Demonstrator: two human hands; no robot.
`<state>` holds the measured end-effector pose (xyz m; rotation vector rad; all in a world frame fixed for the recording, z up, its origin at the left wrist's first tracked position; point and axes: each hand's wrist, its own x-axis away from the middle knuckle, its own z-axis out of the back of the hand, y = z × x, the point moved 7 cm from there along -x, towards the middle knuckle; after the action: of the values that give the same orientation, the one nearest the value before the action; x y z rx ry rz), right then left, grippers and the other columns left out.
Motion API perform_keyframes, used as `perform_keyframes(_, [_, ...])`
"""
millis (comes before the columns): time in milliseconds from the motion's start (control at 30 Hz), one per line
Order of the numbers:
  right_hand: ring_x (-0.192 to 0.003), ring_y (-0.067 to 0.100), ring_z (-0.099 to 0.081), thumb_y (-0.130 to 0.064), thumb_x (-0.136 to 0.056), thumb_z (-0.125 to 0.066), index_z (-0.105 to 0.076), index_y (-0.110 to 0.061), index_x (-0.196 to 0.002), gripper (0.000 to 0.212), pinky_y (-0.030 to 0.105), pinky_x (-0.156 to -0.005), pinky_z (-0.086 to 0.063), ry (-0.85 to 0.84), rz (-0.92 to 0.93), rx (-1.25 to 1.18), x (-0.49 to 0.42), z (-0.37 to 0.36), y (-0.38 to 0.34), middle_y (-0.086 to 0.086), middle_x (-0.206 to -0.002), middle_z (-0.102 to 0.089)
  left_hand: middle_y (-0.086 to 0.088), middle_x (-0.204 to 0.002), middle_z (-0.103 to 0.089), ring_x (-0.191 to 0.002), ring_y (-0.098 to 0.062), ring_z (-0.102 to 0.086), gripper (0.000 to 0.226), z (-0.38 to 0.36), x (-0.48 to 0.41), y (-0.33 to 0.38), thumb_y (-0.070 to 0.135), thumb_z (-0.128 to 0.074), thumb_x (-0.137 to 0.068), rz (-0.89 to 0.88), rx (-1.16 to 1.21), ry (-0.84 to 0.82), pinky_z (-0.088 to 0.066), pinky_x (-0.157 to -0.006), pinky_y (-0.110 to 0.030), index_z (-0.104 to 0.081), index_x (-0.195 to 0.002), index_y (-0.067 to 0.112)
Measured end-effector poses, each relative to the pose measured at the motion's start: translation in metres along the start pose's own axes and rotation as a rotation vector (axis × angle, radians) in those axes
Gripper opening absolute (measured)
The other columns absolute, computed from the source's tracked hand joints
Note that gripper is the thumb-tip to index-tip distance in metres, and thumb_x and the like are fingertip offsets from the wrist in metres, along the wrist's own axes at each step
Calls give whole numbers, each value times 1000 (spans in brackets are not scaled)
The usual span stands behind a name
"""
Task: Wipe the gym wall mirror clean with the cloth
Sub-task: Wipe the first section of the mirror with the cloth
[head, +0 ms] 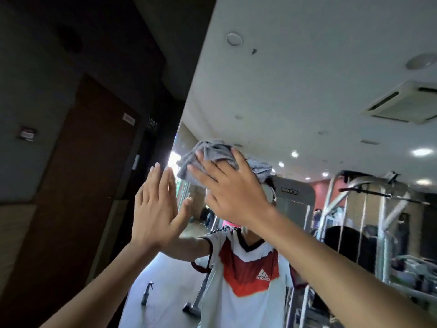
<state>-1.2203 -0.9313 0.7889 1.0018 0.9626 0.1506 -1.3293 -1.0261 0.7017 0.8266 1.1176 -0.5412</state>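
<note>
The wall mirror (307, 95) fills the right part of the head view and reflects the gym and me. A crumpled grey cloth (212, 150) lies flat against the glass, high up near the mirror's left edge. My right hand (231, 185) presses on it with spread, straight fingers. My left hand (156, 209) is raised beside it, lower and to the left, palm flat with straight fingers at the mirror's left edge, holding nothing.
A dark brown door (78, 185) and grey wall stand left of the mirror. A spray bottle (147, 292) shows low in the reflection on the floor. Gym machine frames (369, 209) appear reflected at the right.
</note>
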Motion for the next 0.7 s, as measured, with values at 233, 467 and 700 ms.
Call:
perform_keyframes(233, [-148,21,-29,-38,-95,-16,-25,-28,-157,64,56,-119,-10,-9,-198,54,-79,19,66,1,-165,-23,-4,-164,-25,-150,-23,-22,84,-2,10,-7,69,-14,-94,124,84,33,-11,-118,-36,-16,-159,16])
perform_keyframes(467, [-144,24,-34,-39,-93,-18,-30,-24,-156,65,58,-118,-17,59,-99,69,-89,4,-7,5,-161,-32,4,-102,-57,-94,-14,-50,52,-1,17,-13,47,-22,-92,223,194,74,-39,-96,-38,-53,-122,17])
perform_keyframes(700, [-130,21,-54,-29,-88,-37,-48,-26,-147,60,54,-119,-18,-63,338,-56,16,-8,-50,3,-153,-46,7,-78,-49,-74,-19,-47,26,0,51,-21,33,-27,-90,290,221,47,-31,-72,-36,-46,-78,20])
